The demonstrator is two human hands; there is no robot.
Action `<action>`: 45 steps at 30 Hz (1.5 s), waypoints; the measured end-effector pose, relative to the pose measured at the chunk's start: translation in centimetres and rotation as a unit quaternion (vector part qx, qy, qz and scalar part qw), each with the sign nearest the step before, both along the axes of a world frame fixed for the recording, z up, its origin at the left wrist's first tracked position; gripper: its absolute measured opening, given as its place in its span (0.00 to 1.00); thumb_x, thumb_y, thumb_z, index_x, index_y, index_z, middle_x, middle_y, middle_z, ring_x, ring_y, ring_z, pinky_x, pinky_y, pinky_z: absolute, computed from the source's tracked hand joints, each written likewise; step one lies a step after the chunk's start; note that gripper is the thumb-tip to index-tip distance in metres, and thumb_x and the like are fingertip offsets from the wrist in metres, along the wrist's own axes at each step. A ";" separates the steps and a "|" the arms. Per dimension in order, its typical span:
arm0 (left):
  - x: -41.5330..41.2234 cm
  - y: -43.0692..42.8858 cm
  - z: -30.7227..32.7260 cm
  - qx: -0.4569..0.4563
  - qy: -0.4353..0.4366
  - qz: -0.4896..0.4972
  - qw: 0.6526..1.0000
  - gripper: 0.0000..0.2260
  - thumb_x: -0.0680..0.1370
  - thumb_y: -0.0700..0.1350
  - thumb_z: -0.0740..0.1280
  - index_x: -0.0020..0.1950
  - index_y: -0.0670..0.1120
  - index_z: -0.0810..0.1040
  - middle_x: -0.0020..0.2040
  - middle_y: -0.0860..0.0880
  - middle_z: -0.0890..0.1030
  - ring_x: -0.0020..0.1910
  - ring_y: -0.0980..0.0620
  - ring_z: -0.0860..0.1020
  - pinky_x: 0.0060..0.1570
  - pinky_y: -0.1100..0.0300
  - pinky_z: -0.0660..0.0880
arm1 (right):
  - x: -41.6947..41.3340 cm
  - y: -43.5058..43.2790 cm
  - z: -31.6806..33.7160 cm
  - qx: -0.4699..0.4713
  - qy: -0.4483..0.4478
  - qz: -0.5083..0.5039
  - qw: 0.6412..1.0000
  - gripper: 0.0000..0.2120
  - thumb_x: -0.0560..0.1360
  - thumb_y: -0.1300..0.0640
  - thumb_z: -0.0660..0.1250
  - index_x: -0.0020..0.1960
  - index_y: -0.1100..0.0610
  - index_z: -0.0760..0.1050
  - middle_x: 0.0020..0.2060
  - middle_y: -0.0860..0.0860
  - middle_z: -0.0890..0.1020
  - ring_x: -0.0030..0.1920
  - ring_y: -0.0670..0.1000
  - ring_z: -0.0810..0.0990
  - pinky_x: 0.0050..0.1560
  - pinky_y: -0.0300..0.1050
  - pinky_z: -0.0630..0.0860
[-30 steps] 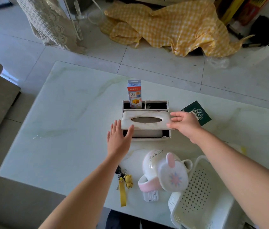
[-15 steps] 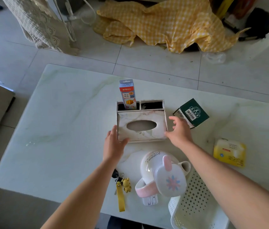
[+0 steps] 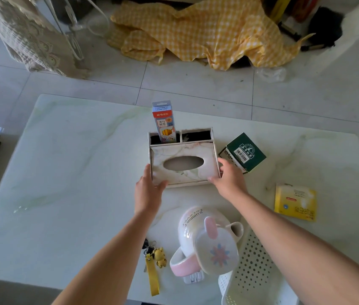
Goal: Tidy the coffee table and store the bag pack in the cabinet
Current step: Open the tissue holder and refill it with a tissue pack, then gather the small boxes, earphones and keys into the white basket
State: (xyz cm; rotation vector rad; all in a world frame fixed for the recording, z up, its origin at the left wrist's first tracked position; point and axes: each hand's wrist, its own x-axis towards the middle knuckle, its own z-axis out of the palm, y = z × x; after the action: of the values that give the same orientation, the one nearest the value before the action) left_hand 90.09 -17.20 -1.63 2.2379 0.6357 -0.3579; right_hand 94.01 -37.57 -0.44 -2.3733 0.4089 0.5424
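Your left hand (image 3: 148, 193) and right hand (image 3: 228, 180) are holding the tissue box (image 3: 184, 164) by its two near corners, fingers clamped on it. The box is sitting in the middle of the bench (image 3: 68, 172). A green box (image 3: 243, 152) is sitting at 2 o'clock from it.

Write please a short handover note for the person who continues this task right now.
Left hand and right hand: both at the near corners of the tissue box organizer, fingers on its edges.
Pencil box stands in the organizer's back left slot.
Still loose on the coffee table: green box, yellow packet, kettle, keychain, white basket.
The bag pack is not in view.
Left: tidy the rest, store the bag pack.
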 end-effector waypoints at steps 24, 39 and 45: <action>-2.4 -28.2 12.2 -0.180 0.075 -0.277 0.941 0.12 0.74 0.44 0.65 0.57 0.47 0.78 0.54 0.45 0.82 0.54 0.45 0.79 0.49 0.61 0.74 | -12.0 -22.3 10.6 -0.067 -0.021 -0.192 0.979 0.16 0.73 0.61 0.63 0.59 0.57 0.78 0.54 0.59 0.82 0.55 0.60 0.79 0.55 0.47 0.73; -20.9 -41.1 0.2 -0.189 0.356 -0.293 0.867 0.17 0.79 0.44 0.57 0.65 0.40 0.73 0.62 0.41 0.77 0.54 0.45 0.76 0.52 0.57 0.70 | -30.4 -31.9 -1.7 0.181 0.236 -0.384 0.874 0.39 0.75 0.50 0.67 0.77 0.57 0.49 0.71 0.59 0.67 0.63 0.59 0.72 0.52 0.47 0.73; -22.4 -42.5 -0.1 -0.204 0.311 -0.248 0.895 0.17 0.80 0.44 0.55 0.67 0.43 0.72 0.62 0.41 0.78 0.59 0.42 0.77 0.61 0.48 0.74 | -29.9 -30.9 -1.9 0.266 0.129 -0.430 0.853 0.07 0.75 0.64 0.61 0.49 0.56 0.74 0.42 0.57 0.80 0.41 0.58 0.80 0.43 0.52 0.78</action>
State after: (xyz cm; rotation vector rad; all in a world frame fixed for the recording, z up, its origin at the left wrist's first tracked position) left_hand 67.68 -59.73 -1.77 1.8275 0.2415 -1.3707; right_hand 64.06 -68.49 -2.35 -1.3764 1.1889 0.4505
